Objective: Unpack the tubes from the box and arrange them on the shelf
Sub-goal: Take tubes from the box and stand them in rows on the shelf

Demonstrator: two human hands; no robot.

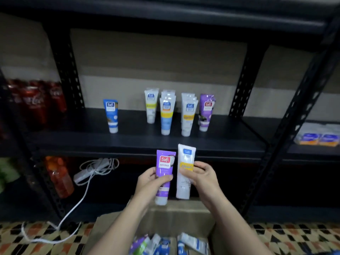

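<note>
Holding one tube per hand, caps down, labels forward, likely to read and sort by colour before shelving. Left hand [150,183] pinching purple tube [164,176] around its middle, thumb across the front; right hand [200,176] pinching white tube [184,172] at its yellow band, fingers wrapped behind. Both tubes raised just in front of shelf [73,138] edge, above open box [165,216]. Soft glossy plastic, flat crimped top, tapering to a round white cap that serves as a foot. Standing already on the dark matte shelf: blue tube [111,115] apart at left, then white rows [166,115] and purple row [205,112] grouped by kind, so purple probably goes right. More tubes lying loose in the brown cardboard box. White cable [86,183] trailing below.
</note>
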